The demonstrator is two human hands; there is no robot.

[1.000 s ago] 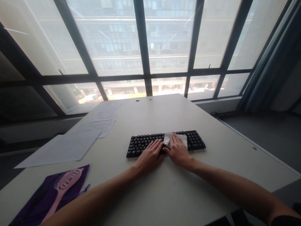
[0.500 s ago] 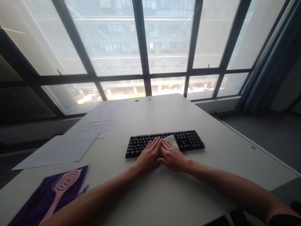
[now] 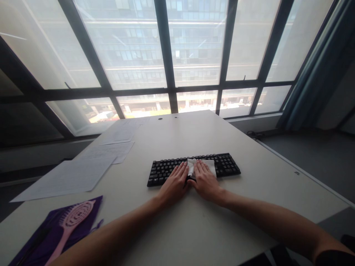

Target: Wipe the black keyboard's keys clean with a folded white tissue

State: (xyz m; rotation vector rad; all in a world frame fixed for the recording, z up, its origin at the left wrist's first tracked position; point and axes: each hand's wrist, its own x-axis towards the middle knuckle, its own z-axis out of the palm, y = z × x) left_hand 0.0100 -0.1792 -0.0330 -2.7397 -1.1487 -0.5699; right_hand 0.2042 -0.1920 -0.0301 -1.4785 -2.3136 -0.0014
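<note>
- head view: a flat black keyboard [image 3: 194, 168], a long slab of small matte keys, lies on the pale smooth table [image 3: 194, 229], near the middle and a little toward the near edge.
- a thin white cloth [image 3: 203, 164], soft and creased, is spread over the keys right of centre.
- the right hand [image 3: 205, 181] lies flat on that cloth, fingers straight and close together, pressing rather than gripping.
- the left hand [image 3: 174, 183] rests palm down on bare keys just beside it, fingers extended and together, holding nothing.
- loose printed paper sheets [image 3: 72, 173] lie well off to the left; a pink ribbed hairbrush [image 3: 70, 223] sits on a purple cloth [image 3: 41, 240] at the near left corner.
- both forearms cross the table's near part; nothing covers the keyboard's ends.
- the keyboard's long axis runs left to right, its right end slightly farther away.
</note>
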